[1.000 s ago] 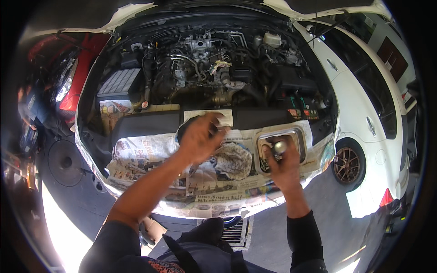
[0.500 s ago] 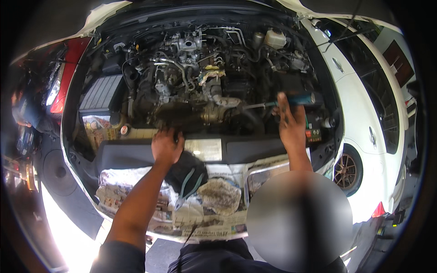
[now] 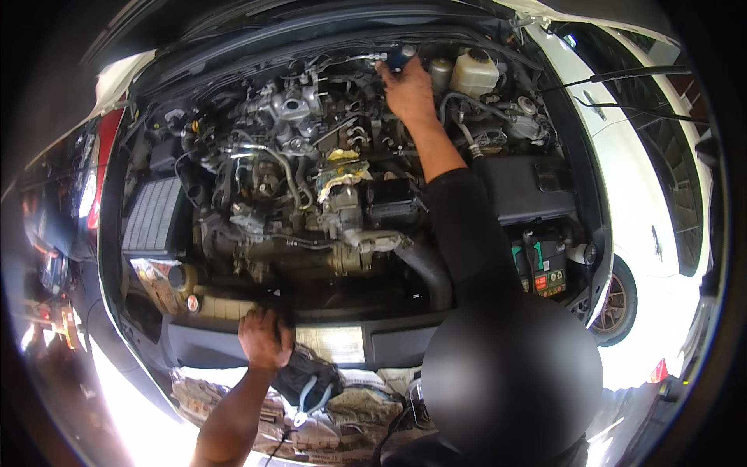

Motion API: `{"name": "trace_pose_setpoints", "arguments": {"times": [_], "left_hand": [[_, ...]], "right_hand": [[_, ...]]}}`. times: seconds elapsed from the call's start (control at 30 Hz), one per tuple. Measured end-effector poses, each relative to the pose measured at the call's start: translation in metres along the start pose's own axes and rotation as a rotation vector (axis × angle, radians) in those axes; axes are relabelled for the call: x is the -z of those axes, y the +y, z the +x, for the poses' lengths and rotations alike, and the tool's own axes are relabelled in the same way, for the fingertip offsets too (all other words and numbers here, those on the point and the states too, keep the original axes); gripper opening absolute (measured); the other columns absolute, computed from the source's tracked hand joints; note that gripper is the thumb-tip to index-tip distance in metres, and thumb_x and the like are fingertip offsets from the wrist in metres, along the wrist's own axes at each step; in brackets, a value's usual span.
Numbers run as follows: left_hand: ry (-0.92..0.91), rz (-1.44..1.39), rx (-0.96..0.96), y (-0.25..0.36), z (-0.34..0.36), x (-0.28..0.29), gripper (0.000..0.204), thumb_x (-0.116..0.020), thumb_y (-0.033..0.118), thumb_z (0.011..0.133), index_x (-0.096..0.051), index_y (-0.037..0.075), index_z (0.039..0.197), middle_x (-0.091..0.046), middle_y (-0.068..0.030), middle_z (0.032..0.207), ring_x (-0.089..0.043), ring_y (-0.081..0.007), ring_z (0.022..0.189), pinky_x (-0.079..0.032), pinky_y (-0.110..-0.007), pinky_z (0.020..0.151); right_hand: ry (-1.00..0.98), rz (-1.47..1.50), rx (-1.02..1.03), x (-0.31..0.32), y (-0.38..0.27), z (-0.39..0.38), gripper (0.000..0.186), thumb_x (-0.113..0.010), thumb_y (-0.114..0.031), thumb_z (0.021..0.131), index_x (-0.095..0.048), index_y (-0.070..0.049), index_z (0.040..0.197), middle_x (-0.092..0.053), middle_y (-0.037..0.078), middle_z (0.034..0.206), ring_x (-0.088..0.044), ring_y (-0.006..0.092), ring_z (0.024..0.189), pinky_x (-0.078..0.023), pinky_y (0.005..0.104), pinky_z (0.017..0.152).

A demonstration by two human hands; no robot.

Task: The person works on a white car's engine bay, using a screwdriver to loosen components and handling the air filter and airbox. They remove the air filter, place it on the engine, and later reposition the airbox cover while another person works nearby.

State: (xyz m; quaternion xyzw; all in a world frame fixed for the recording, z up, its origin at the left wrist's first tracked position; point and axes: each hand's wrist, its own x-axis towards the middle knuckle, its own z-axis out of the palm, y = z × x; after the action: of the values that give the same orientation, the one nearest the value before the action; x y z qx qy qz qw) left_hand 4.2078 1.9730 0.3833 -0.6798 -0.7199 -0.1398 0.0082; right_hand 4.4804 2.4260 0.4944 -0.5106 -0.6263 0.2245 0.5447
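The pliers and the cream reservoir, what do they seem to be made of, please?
The pliers look metal at the shiny head; their smooth bluish handles may be plastic or rubber. The reservoir seems moulded plastic, judging by its rounded, faintly translucent cream body.

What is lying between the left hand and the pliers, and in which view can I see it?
Part of a crumpled black item, possibly cloth, lies between the left hand and the pliers. The head view shows this.
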Motion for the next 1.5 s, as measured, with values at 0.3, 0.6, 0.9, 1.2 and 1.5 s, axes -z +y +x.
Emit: {"name": "trace_pose_setpoints", "arguments": {"times": [0.3, 0.6, 0.9, 1.2, 1.5], "left_hand": [[-0.042, -0.008, -0.01, -0.005, 0.003, -0.007, 0.026, -0.063, 0.027, 0.079, -0.065, 0.003, 0.089, -0.064, -0.0264, 0.097, -0.059, -0.0453, 0.088, -0.047, -0.056, 0.077], [0.019, -0.036, -0.01, -0.004, 0.008, -0.002, 0.016, -0.063, 0.025, 0.074, -0.062, 0.01, 0.08, -0.058, -0.0153, 0.087, -0.057, -0.0378, 0.081, -0.044, -0.05, 0.07], [-0.015, -0.064, -0.009, -0.004, 0.007, 0.0, 0.016, -0.063, 0.025, 0.076, -0.065, 0.01, 0.081, -0.061, -0.0183, 0.087, -0.058, -0.0401, 0.08, -0.044, -0.052, 0.072], [0.072, 0.002, -0.113, -0.009, -0.001, -0.016, 0.021, -0.06, 0.026, 0.078, -0.06, 0.006, 0.082, -0.057, -0.0206, 0.087, -0.053, -0.0409, 0.078, -0.04, -0.053, 0.072], [0.21, 0.114, -0.29, -0.023, -0.006, -0.028, 0.026, -0.058, 0.027, 0.083, -0.058, 0.002, 0.087, -0.055, -0.0223, 0.086, -0.052, -0.0424, 0.077, -0.039, -0.054, 0.071]], "right_hand": [[-0.018, -0.075, -0.023, -0.063, 0.067, 0.039, 0.06, -0.079, -0.027, 0.096, -0.055, 0.007, 0.138, -0.072, 0.033, 0.117, -0.069, 0.0493, 0.114, -0.057, 0.0507, 0.097], [-0.129, -0.229, -0.056, -0.105, 0.095, 0.047, 0.076, -0.075, -0.032, 0.098, -0.043, 0.01, 0.152, -0.065, 0.037, 0.134, -0.063, 0.0482, 0.129, -0.051, 0.0486, 0.11], [-0.023, -0.176, 0.123, -0.111, 0.097, 0.049, 0.057, -0.074, -0.043, 0.101, -0.058, -0.003, 0.138, -0.075, 0.026, 0.119, -0.07, 0.0454, 0.114, -0.054, 0.0502, 0.099], [0.098, 0.207, -0.051, -0.087, 0.102, 0.049, 0.047, -0.072, -0.04, 0.103, -0.061, -0.001, 0.129, -0.074, 0.029, 0.113, -0.07, 0.0488, 0.111, -0.054, 0.0534, 0.095], [-0.012, 0.315, -0.163, -0.093, 0.115, 0.057, 0.043, -0.076, -0.044, 0.101, -0.068, -0.007, 0.121, -0.072, 0.008, 0.086, -0.068, 0.0171, 0.076, -0.056, 0.0358, 0.075]]}}
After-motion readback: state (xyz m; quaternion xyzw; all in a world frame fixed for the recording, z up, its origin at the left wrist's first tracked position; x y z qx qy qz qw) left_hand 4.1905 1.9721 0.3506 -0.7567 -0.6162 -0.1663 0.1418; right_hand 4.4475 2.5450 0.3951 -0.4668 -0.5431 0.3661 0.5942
